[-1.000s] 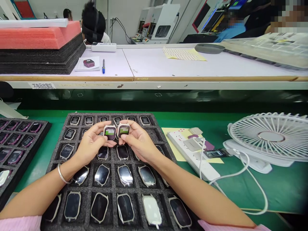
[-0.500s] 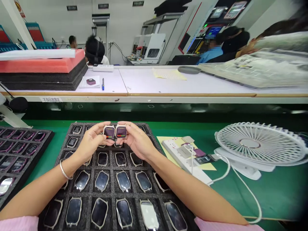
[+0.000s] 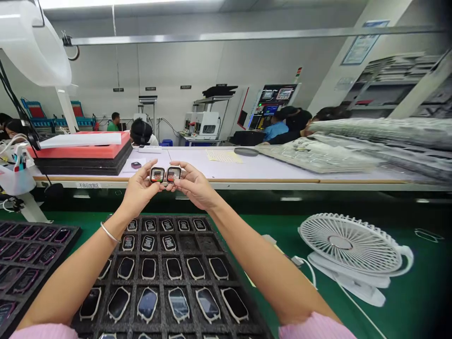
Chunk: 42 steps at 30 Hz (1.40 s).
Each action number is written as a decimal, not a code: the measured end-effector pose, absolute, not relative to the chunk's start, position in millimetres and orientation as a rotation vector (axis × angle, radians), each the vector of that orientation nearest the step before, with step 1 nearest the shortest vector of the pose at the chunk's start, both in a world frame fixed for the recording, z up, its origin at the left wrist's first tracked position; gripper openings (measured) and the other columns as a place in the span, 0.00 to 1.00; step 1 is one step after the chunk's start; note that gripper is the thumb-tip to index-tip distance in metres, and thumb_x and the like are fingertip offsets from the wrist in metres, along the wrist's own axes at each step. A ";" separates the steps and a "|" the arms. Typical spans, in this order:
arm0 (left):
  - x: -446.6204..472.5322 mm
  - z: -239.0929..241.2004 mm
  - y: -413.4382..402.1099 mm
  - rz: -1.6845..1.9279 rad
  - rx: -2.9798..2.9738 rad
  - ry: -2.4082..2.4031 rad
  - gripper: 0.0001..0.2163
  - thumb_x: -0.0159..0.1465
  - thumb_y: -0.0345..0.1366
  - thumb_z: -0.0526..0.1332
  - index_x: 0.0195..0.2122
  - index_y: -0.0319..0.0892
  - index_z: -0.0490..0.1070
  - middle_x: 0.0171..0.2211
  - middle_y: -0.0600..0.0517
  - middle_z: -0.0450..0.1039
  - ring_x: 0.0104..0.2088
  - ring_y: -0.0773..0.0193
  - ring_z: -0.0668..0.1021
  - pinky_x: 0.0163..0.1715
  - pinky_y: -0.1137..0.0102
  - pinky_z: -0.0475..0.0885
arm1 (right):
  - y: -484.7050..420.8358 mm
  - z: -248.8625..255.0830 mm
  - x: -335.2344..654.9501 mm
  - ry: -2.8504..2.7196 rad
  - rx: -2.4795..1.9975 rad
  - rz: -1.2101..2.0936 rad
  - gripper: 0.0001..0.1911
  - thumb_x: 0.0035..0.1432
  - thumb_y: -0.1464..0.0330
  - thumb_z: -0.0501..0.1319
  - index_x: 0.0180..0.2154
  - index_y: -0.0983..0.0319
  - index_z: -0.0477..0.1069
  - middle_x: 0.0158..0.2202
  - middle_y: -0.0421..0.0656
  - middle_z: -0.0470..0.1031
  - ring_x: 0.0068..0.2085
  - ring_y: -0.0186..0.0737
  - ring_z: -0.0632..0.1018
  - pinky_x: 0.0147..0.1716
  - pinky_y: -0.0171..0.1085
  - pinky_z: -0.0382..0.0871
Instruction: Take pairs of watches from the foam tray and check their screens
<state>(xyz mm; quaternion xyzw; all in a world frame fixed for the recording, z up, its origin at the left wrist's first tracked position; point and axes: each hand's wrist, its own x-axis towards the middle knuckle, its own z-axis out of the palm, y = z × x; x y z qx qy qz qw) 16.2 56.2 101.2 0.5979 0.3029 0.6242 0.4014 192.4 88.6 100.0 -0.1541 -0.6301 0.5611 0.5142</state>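
My left hand (image 3: 139, 188) grips a smartwatch (image 3: 157, 175) without a strap, pinched at its edges. A second strapless smartwatch (image 3: 173, 174) is held by my right hand (image 3: 196, 186), side by side with the first. Both screens face me and show a bright picture, too small to read. Beneath my arms lies a black foam tray (image 3: 160, 278) with rows of watches in square compartments. The watches at its far end have lit screens with text; the nearer ones are dark. Two compartments in the second row from the far end hold no watch.
On the left lies another foam tray (image 3: 76, 231) of purple-rimmed watches. A white fan (image 3: 341, 242) stands on the green mat at the right, near a cable. A white shelf (image 3: 226, 165) crosses ahead, bearing foam sheets (image 3: 84, 165) and plastic trays (image 3: 318, 153). People sit beyond it.
Both hands have raised the two watches away from the tray, up to the shelf edge. Their screens changed from a dark display to a brighter picture. My view has tilted upward.
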 end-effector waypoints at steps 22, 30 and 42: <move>29.5 161.2 69.7 1.783 1.700 0.619 0.30 0.49 0.27 0.65 0.56 0.45 0.71 0.42 0.52 0.76 0.30 0.71 0.76 0.38 0.71 0.77 | 91.7 175.2 201.3 -1.699 -0.268 1.068 0.27 0.45 0.69 0.70 0.49 0.57 0.67 0.34 0.37 0.75 0.32 0.37 0.78 0.36 0.40 0.74; 33.8 157.5 61.2 1.818 1.687 0.621 0.26 0.54 0.31 0.66 0.56 0.45 0.71 0.40 0.52 0.75 0.28 0.71 0.76 0.35 0.70 0.77 | 84.3 169.4 204.2 -1.718 -0.248 1.019 0.26 0.49 0.67 0.70 0.50 0.57 0.67 0.36 0.38 0.75 0.32 0.36 0.79 0.36 0.39 0.75; 13.2 68.4 17.6 1.497 1.594 0.818 0.27 0.54 0.31 0.67 0.57 0.44 0.70 0.50 0.47 0.76 0.32 0.69 0.79 0.41 0.69 0.79 | 50.6 67.0 202.3 -1.645 -0.398 1.289 0.24 0.53 0.68 0.67 0.52 0.57 0.67 0.38 0.41 0.76 0.34 0.38 0.80 0.40 0.43 0.77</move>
